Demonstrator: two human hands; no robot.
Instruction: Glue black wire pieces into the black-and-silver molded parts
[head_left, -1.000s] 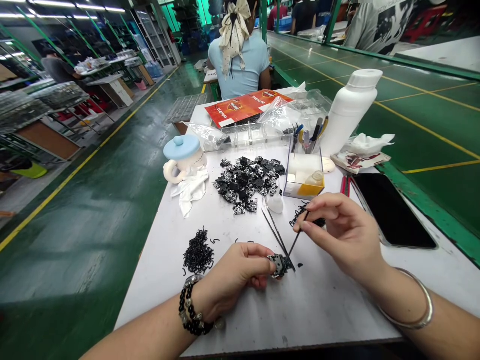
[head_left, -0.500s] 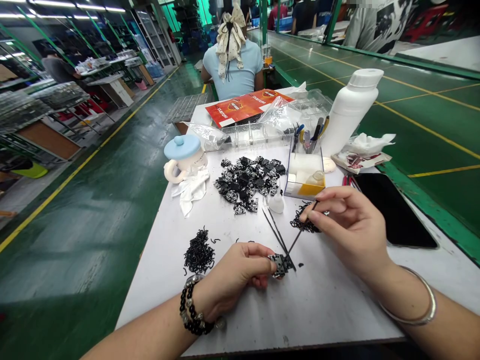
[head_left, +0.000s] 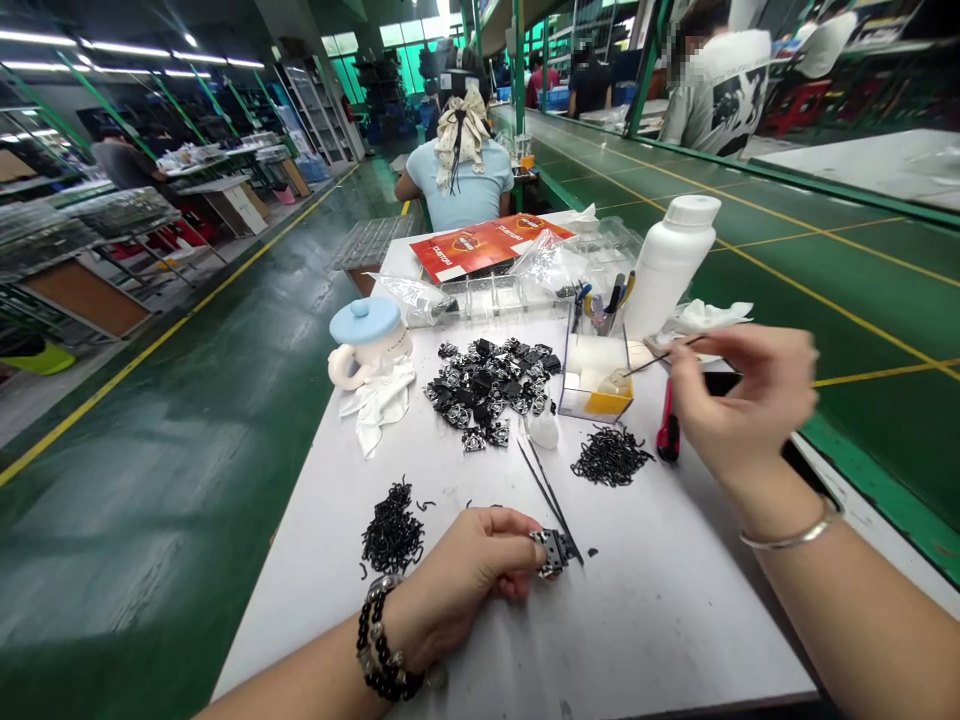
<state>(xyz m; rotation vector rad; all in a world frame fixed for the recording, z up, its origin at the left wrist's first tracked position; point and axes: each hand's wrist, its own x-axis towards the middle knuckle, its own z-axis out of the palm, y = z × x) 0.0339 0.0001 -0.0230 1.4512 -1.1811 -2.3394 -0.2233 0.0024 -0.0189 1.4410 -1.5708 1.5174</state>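
My left hand (head_left: 484, 555) pinches a small black plate with holes (head_left: 555, 548) just above the table. Held up at the right, my right hand (head_left: 746, 405) is slightly blurred and closed on a thin dark stick (head_left: 660, 358). The stick's tip reaches a small glass bottle (head_left: 616, 382) inside a clear plastic box (head_left: 568, 400). Black tweezers (head_left: 553, 492) lie just beyond the plate, their end partly behind it. Farther back is a heap of black and silver parts (head_left: 491, 380). Small black hooks form a left pile (head_left: 394, 532) and a right pile (head_left: 611, 457).
A lidded cup (head_left: 367, 330) stands on white cloth at the left. Behind the box rises a white bottle (head_left: 675, 260). A red and black cutter (head_left: 667, 425) and dark tablet (head_left: 810, 470) lie right, partly hidden by my arm. A person (head_left: 461, 180) sits ahead.
My right hand has moved up and right, taking the stick from the plate to the glass bottle. The view has tilted up slightly. My left hand still holds the plate.
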